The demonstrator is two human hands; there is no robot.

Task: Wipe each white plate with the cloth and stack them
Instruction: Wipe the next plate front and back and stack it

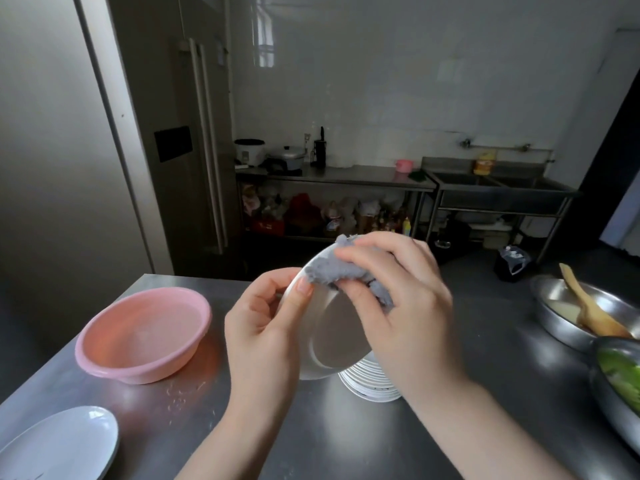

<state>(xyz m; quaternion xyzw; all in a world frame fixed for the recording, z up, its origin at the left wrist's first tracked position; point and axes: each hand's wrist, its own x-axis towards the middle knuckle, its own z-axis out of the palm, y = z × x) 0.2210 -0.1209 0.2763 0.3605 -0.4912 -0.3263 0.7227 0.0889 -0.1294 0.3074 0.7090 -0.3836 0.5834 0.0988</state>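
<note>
My left hand (263,327) grips a white plate (337,336) by its left rim, thumb on the inner face, and holds it tilted up on edge above the steel table (194,410). My right hand (405,296) holds a grey cloth (332,270) bunched under its fingers and presses it against the plate's upper rim. Behind and below the held plate stands a stack of white plates (370,384), partly hidden by my right wrist. Another white plate (59,445) lies flat at the table's front left corner.
A pink plastic basin (143,334) sits on the left of the table. At the right edge are a metal bowl with a wooden spatula (588,310) and a bowl of green vegetables (620,379). Further back stand a steel shelf table and a sink.
</note>
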